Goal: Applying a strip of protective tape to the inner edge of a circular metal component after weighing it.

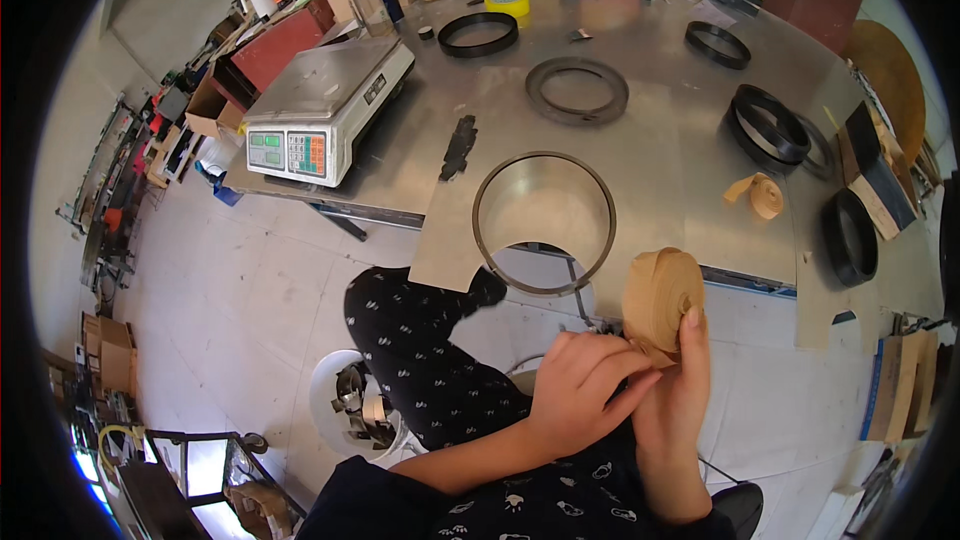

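Observation:
A thick roll of tan paper-like strip [655, 290] is held up over my lap, just off the table's near edge. My right hand [675, 395] grips it from below, thumb against its flat side. Fingertips of my left hand [590, 390] pinch together at the strip's lower edge, by what looks like its loose end. Left of the roll, a large thin metal ring [479, 225] juts partly past the table edge. A smaller tan roll [768, 198] with a loose tail lies farther right on the metal table [660, 175].
A digital scale [330, 105] stands at the left. Black rings [480, 48] and a flat grey ring [535, 90] lie across the table, with more stacked rings [750, 145] at the right. A yellow tape roll [507, 3] sits far back. A white bucket [325, 380] of scraps stands on the floor.

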Available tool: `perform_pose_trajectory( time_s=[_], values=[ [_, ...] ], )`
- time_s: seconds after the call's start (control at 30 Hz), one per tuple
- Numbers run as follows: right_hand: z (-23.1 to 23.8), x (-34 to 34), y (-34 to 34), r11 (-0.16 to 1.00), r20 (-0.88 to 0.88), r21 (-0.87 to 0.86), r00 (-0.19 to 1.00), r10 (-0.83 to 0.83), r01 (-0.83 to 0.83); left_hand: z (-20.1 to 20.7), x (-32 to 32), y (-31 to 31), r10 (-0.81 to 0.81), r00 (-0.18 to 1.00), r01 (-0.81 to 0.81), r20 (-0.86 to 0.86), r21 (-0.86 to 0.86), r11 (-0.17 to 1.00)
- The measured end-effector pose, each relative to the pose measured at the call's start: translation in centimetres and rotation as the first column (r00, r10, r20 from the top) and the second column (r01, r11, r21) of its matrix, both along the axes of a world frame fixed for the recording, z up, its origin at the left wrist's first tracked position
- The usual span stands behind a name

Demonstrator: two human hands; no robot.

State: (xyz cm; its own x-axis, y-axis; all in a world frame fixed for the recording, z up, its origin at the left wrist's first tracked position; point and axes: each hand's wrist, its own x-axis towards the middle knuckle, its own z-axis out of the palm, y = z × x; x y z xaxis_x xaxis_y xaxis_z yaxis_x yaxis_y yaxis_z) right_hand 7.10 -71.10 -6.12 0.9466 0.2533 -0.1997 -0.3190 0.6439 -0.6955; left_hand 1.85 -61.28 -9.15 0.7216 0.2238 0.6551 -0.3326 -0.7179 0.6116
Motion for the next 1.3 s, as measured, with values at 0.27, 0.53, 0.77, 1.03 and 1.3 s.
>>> perform_pose_trajectory(
  time_s=[0.27, 0.53, 0.77, 1.03, 1.3],
  values=[
    [0.8, -0.4, 2.1, 0.999, -0.064, 0.023, 0.997, -0.047, 0.049, -0.2, 1.3, 1.5, 0.143, 0.966, -0.134, 0.213, -0.054, 0.989],
    [1.6, 4.1, 7.0, 0.994, -0.093, -0.055, 0.991, -0.099, 0.094, 1.9, 5.6, 7.3, -0.1, 0.994, 0.099, 0.055, 0.008, 0.995],
    [1.3, 7.4, 9.8, 0.992, -0.026, -0.094, 0.996, -0.083, 0.08, 4.1, 7.9, 11.8, -0.273, 0.961, 0.266, -0.041, -0.127, 0.955],
    [-0.2, 5.1, 8.3, 0.975, 0.166, -0.141, 0.975, -0.146, 0.17, 6.2, 4.9, 13.0, -0.396, 0.857, 0.224, -0.329, -0.453, 0.863],
    [1.3, -0.9, 7.2, 0.978, 0.203, -0.175, 0.976, -0.081, 0.117, 6.5, 0.2, 15.4, -0.552, 0.804, 0.324, -0.22, -0.616, 0.718]
  ],
)
